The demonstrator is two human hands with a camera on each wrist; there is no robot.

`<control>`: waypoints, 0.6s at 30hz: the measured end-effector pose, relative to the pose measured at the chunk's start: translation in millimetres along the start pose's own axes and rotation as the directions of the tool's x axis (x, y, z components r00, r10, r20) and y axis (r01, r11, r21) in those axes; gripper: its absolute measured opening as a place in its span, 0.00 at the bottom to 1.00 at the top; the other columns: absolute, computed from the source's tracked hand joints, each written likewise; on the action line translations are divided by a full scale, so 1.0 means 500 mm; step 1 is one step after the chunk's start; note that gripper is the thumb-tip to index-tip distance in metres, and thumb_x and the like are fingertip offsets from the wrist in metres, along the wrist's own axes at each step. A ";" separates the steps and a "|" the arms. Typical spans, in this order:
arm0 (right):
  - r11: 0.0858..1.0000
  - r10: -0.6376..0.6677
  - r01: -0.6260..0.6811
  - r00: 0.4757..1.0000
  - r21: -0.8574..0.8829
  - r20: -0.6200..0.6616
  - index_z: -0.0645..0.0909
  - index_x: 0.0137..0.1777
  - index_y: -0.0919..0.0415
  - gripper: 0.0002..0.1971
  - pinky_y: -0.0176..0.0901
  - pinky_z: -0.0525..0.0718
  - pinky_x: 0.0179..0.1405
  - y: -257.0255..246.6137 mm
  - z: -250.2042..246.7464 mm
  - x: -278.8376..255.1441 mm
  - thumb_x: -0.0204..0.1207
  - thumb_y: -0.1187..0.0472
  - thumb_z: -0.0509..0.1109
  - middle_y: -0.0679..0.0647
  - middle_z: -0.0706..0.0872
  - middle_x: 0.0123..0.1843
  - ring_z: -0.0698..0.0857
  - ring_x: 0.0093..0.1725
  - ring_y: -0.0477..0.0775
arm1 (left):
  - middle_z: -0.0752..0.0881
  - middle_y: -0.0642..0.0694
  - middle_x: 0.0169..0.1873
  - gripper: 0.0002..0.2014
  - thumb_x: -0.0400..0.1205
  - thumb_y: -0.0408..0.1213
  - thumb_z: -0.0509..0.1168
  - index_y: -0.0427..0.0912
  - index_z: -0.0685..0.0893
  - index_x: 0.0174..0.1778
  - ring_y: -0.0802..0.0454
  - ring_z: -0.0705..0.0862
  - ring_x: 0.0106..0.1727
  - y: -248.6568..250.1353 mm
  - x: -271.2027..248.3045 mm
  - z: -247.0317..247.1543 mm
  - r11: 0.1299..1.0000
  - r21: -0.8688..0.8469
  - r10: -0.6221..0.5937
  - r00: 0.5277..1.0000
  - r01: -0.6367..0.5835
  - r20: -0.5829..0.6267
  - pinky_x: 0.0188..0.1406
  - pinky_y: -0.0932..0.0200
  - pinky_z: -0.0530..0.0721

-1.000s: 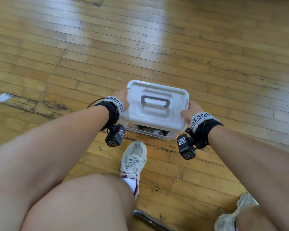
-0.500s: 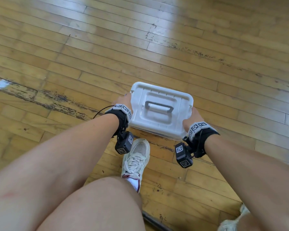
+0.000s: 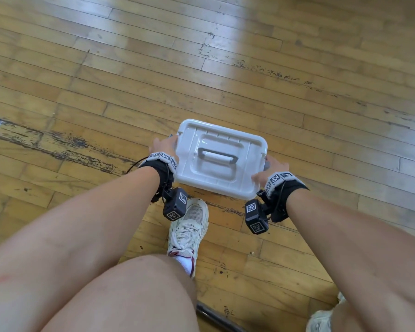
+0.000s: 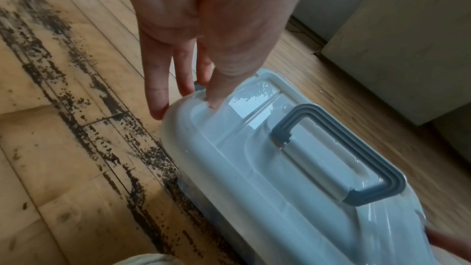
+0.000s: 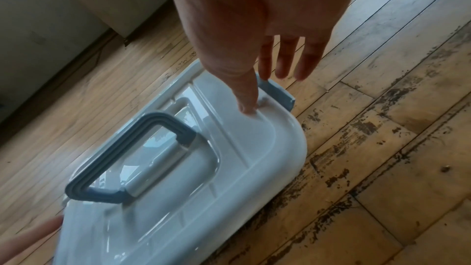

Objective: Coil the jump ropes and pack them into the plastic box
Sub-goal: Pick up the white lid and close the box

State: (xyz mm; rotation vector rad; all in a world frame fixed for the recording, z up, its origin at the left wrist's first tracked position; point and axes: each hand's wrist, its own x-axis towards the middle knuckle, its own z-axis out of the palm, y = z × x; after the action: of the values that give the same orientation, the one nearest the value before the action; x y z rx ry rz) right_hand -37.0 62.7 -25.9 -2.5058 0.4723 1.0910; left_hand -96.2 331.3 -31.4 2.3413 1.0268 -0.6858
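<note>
Gym or sports hall: worn strip-wood floor with scuffed dark line beneath both hands; pale wall panels beyond

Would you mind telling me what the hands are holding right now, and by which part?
Both hands, left and right, touch the plastic box at opposite short ends of its lid, thumbs on top, fingers straight beside the edges.

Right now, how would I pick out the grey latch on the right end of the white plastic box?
Find the worn wooden floor, then the white plastic box between both hands. At the lid's short end under the right hand, the grey-blue latch flares outward beside the thumb, a flat tab, unlike the ribbed grey carry handle at the lid's centre.
</note>
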 end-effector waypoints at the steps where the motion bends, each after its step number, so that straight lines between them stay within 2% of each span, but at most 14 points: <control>1: 1.000 0.006 -0.007 1.000 -0.005 -0.006 0.59 0.85 0.39 0.44 0.64 0.83 0.66 0.003 -0.002 0.000 0.72 0.63 0.75 0.57 0.63 0.82 0.75 0.73 0.69 | 0.66 0.38 0.77 0.26 0.84 0.25 0.60 0.54 0.77 0.76 0.32 0.69 0.75 0.001 -0.001 0.004 0.999 -0.029 -0.016 0.998 0.014 -0.053 0.71 0.35 0.77; 2: 1.000 0.020 -0.020 1.000 0.018 -0.001 0.57 0.86 0.43 0.45 0.64 0.82 0.66 0.006 -0.004 0.000 0.73 0.63 0.76 0.59 0.63 0.83 0.74 0.74 0.69 | 0.66 0.39 0.76 0.25 0.84 0.26 0.61 0.53 0.78 0.76 0.34 0.68 0.75 -0.001 -0.001 0.006 0.997 -0.074 -0.014 0.996 0.008 -0.090 0.69 0.37 0.77; 3: 0.997 0.041 -0.041 0.999 0.061 0.007 0.55 0.87 0.49 0.46 0.63 0.83 0.63 0.008 -0.006 0.001 0.74 0.64 0.77 0.62 0.67 0.80 0.77 0.71 0.69 | 0.67 0.38 0.75 0.24 0.84 0.28 0.62 0.51 0.77 0.76 0.35 0.69 0.74 0.000 -0.002 0.006 0.997 -0.076 -0.019 0.994 0.010 -0.111 0.66 0.40 0.77; 4: 0.992 0.069 -0.071 0.997 0.105 0.020 0.54 0.85 0.54 0.45 0.62 0.84 0.56 0.009 -0.008 0.000 0.74 0.64 0.78 0.64 0.74 0.73 0.81 0.64 0.68 | 0.68 0.38 0.74 0.25 0.84 0.29 0.63 0.49 0.74 0.77 0.35 0.70 0.73 0.003 0.002 0.008 0.995 -0.098 -0.034 0.993 0.023 -0.114 0.64 0.41 0.77; 6: 0.984 0.116 -0.121 0.992 0.127 0.047 0.61 0.81 0.62 0.40 0.59 0.84 0.45 0.008 -0.010 0.003 0.73 0.61 0.80 0.63 0.80 0.58 0.84 0.51 0.64 | 0.74 0.36 0.70 0.24 0.84 0.33 0.66 0.40 0.71 0.76 0.35 0.77 0.69 0.013 0.003 0.004 0.987 -0.141 -0.087 0.993 0.076 -0.075 0.60 0.44 0.80; 7: 0.986 0.123 -0.129 0.991 0.109 0.059 0.65 0.78 0.63 0.39 0.57 0.84 0.41 0.006 -0.013 0.002 0.72 0.58 0.81 0.62 0.82 0.55 0.84 0.47 0.63 | 0.79 0.36 0.63 0.18 0.85 0.35 0.66 0.35 0.74 0.70 0.36 0.81 0.63 0.018 0.003 0.003 0.985 -0.135 -0.115 0.992 0.108 -0.051 0.54 0.46 0.82; 8: 0.989 0.121 -0.126 0.990 0.080 0.068 0.68 0.76 0.64 0.36 0.54 0.83 0.38 0.004 -0.016 -0.001 0.72 0.56 0.81 0.61 0.84 0.54 0.85 0.44 0.61 | 0.82 0.37 0.52 0.12 0.86 0.37 0.66 0.32 0.77 0.58 0.38 0.84 0.54 0.020 0.005 0.003 0.984 -0.126 -0.130 0.991 0.123 -0.042 0.46 0.50 0.82; 9: 0.992 0.113 -0.117 0.991 0.055 0.072 0.71 0.72 0.65 0.33 0.53 0.83 0.36 0.003 -0.019 -0.003 0.72 0.55 0.81 0.61 0.84 0.52 0.84 0.42 0.60 | 0.80 0.40 0.41 0.12 0.87 0.38 0.65 0.32 0.76 0.44 0.41 0.83 0.45 0.020 0.006 0.003 0.984 -0.125 -0.135 0.990 0.129 -0.042 0.40 0.53 0.81; 10: 0.993 0.106 -0.109 0.992 0.033 0.075 0.74 0.67 0.65 0.28 0.52 0.83 0.36 0.003 -0.022 -0.004 0.73 0.54 0.80 0.60 0.84 0.49 0.84 0.41 0.59 | 0.77 0.42 0.34 0.17 0.87 0.39 0.65 0.35 0.73 0.35 0.43 0.82 0.40 0.018 0.011 0.005 0.989 -0.097 -0.116 0.992 0.110 -0.055 0.39 0.54 0.81; 11: 0.995 0.095 -0.097 0.993 0.024 0.075 0.76 0.60 0.66 0.23 0.52 0.83 0.38 0.004 -0.024 -0.005 0.74 0.54 0.80 0.59 0.84 0.46 0.84 0.40 0.58 | 0.76 0.42 0.33 0.18 0.86 0.40 0.66 0.36 0.71 0.32 0.43 0.82 0.40 0.019 0.011 0.002 0.990 -0.086 -0.116 0.991 0.110 -0.064 0.40 0.54 0.81; 13: 0.996 0.075 -0.078 0.995 0.031 0.069 0.78 0.52 0.65 0.17 0.51 0.87 0.43 0.007 -0.027 -0.007 0.75 0.54 0.79 0.58 0.85 0.44 0.85 0.40 0.57 | 0.80 0.40 0.38 0.16 0.83 0.39 0.69 0.36 0.75 0.34 0.40 0.84 0.46 0.019 0.015 0.001 0.991 -0.070 -0.117 0.991 0.112 -0.070 0.43 0.52 0.83; 15: 0.997 0.058 -0.061 0.996 0.048 0.062 0.81 0.54 0.64 0.16 0.53 0.88 0.50 0.010 -0.024 -0.003 0.74 0.56 0.79 0.59 0.88 0.48 0.88 0.44 0.59 | 0.85 0.39 0.44 0.10 0.82 0.38 0.71 0.35 0.81 0.41 0.39 0.86 0.48 0.021 0.014 -0.004 0.993 -0.051 -0.105 0.992 0.102 -0.074 0.46 0.51 0.86; 18: 0.992 0.045 -0.049 0.998 0.112 0.036 0.82 0.62 0.60 0.20 0.55 0.89 0.51 0.005 -0.008 0.000 0.72 0.59 0.81 0.59 0.90 0.53 0.90 0.49 0.62 | 0.87 0.39 0.45 0.09 0.82 0.39 0.71 0.36 0.85 0.44 0.41 0.86 0.46 0.019 0.019 -0.007 0.995 0.018 -0.092 0.992 0.093 -0.082 0.47 0.51 0.87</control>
State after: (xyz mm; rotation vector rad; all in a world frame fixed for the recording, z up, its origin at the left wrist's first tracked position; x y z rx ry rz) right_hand -35.6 58.9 -23.6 -2.3864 0.5703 1.0899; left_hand -82.4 332.4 -32.3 2.3699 1.1753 -0.6445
